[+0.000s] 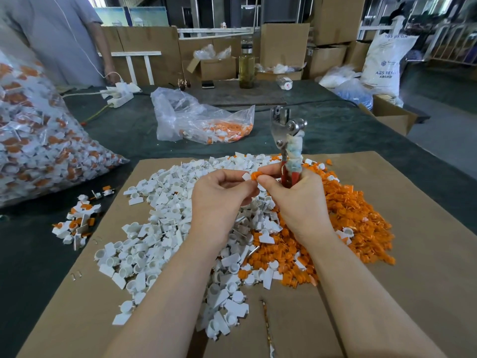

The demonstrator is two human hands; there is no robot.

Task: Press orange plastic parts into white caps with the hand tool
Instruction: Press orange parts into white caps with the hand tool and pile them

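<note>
My left hand (219, 200) pinches a white cap (246, 176) above the piles. Right against the cap sits an orange part (256, 174), pinched by the thumb and forefinger of my right hand (299, 200). The same hand's other fingers curl round the red handles of the hand tool (287, 140), which stands upright with its metal jaws at the top. Below lie a heap of white caps (165, 228) on the left and a heap of orange parts (356, 223) on the right, both on a cardboard sheet (426, 228).
A large clear bag of assembled pieces (38, 140) lies at the left. A small pile of them (77, 218) sits beside the cardboard. A half-full plastic bag (204, 120) lies behind. A person (64, 34) stands at the far left by a power strip (120, 95). Boxes and a jar (246, 64) stand at the back.
</note>
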